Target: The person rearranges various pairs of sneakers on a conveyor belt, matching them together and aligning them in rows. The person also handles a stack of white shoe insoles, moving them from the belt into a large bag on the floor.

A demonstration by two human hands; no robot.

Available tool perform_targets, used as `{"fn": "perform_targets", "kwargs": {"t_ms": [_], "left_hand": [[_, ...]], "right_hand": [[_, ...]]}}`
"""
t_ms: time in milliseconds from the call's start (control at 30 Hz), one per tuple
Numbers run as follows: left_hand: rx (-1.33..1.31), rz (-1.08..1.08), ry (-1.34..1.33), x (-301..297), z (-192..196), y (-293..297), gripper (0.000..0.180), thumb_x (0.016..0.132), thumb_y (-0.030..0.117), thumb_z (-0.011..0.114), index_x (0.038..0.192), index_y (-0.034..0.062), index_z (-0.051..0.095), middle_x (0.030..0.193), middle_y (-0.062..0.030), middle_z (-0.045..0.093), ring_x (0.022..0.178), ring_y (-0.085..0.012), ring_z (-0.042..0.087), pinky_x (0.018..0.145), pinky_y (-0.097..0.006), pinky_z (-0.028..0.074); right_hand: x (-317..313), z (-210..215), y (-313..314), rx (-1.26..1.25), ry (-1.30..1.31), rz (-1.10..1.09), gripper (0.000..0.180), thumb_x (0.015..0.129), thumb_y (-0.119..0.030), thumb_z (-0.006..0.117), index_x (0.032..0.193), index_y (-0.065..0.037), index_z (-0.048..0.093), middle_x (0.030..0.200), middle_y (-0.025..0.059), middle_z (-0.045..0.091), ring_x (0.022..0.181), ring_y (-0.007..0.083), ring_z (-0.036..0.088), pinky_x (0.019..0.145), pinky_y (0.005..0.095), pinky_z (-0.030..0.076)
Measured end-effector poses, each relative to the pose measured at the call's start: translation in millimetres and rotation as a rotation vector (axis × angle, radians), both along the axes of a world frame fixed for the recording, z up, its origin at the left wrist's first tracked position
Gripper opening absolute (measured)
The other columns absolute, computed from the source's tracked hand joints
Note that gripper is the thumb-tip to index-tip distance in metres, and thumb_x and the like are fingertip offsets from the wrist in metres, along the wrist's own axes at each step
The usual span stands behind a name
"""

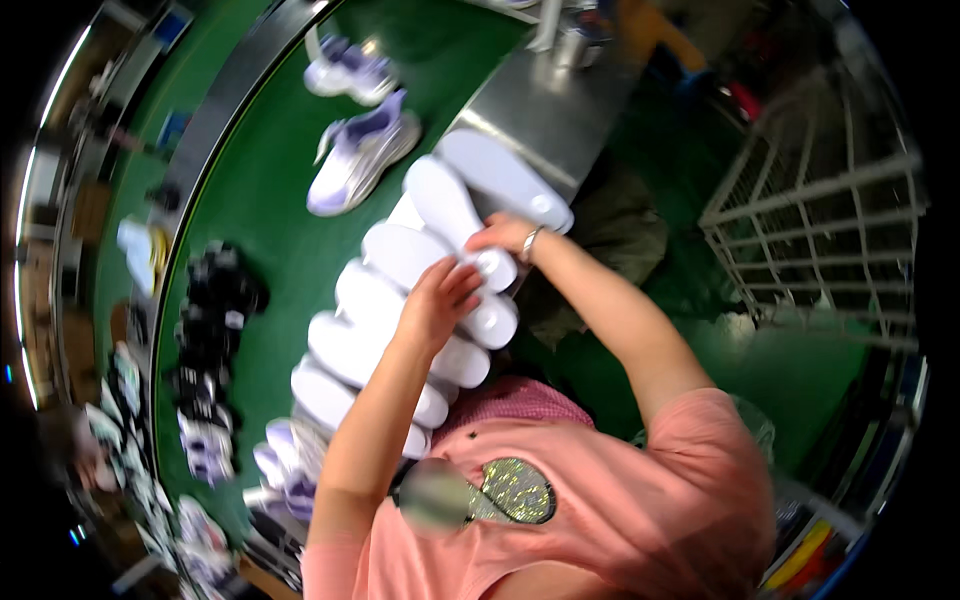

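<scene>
White insoles (440, 200) lie overlapping in a slanted row along a metal ledge, their heel ends toward me. My right hand (508, 236), with a bracelet at its wrist, has its fingers closed at the narrow part of one insole, near its heel. My left hand (438, 302) hovers over or rests on the insole (492, 320) just nearer; its fingers are slightly curled and apart, with nothing seen in them. Another insole (500, 175) lies beyond my right hand, at the far end of the row.
White and lilac sneakers (365, 160) stand on the green surface beyond the row. Black shoes (212, 310) line up to the left, beside a curved metal rail (215, 110). More lilac shoes (290, 460) sit near my left arm. A white wire rack (810, 220) stands at right.
</scene>
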State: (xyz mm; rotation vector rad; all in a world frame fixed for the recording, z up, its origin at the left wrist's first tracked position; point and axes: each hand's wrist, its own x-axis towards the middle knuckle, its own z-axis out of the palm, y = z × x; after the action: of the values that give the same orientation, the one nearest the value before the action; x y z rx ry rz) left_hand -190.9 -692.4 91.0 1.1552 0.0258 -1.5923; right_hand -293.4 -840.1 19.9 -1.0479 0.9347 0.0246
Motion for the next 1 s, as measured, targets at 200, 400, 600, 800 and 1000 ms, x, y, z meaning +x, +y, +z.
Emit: {"fn": "perform_targets", "kwargs": {"t_ms": [200,400,600,800,1000], "left_hand": [[-0.005,0.038,0.009,18,-15,16,0.042,0.084,0.036,0.038,0.116,0.0099,0.037,0.114,-0.0097,0.044,0.102,-0.0254,0.045,0.080,-0.038,0.038],[-0.079,-0.050,0.057,13,-8,19,0.044,0.082,0.048,0.039,0.098,0.0077,0.047,0.102,-0.0096,0.053,0.091,-0.0222,0.052,0.075,-0.038,0.043],[-0.098,-0.043,0.030,12,10,13,0.050,0.078,0.045,0.046,0.110,0.0058,0.043,0.109,-0.0120,0.048,0.098,-0.0241,0.048,0.078,-0.040,0.043],[-0.105,0.048,-0.095,11,37,20,0.052,0.077,0.039,0.049,0.114,0.0044,0.041,0.110,-0.0132,0.048,0.100,-0.0255,0.047,0.081,-0.041,0.042],[-0.032,0.467,-0.358,36,76,89,0.054,0.076,0.034,0.053,0.118,0.0031,0.039,0.111,-0.0143,0.047,0.102,-0.0269,0.046,0.084,-0.042,0.040]], "right_hand": [[24,-22,-1,0.286,-0.248,0.106,0.027,0.060,-0.013,0.067,0.082,0.000,0.059,0.074,0.0091,0.061,0.064,0.0204,0.058,0.059,0.0341,0.048],[-1,0,2,0.730,-0.661,0.070,0.020,0.067,-0.016,0.062,0.081,-0.002,0.059,0.077,0.0076,0.062,0.066,0.0176,0.059,0.063,0.0323,0.049],[3,26,35,0.033,-0.607,0.255,0.059,0.056,-0.023,0.071,0.104,0.001,0.047,0.092,0.0129,0.057,0.079,0.0218,0.056,0.067,0.0330,0.047],[0,76,47,-0.616,-0.460,0.366,0.069,0.059,-0.042,0.067,0.106,0.004,0.047,0.096,0.0193,0.055,0.089,0.0264,0.052,0.076,0.0310,0.041],[-20,105,-11,-0.844,0.113,0.051,0.026,0.064,-0.017,0.061,0.081,0.001,0.053,0.083,0.0163,0.056,0.076,0.0248,0.053,0.065,0.0376,0.044]]}}
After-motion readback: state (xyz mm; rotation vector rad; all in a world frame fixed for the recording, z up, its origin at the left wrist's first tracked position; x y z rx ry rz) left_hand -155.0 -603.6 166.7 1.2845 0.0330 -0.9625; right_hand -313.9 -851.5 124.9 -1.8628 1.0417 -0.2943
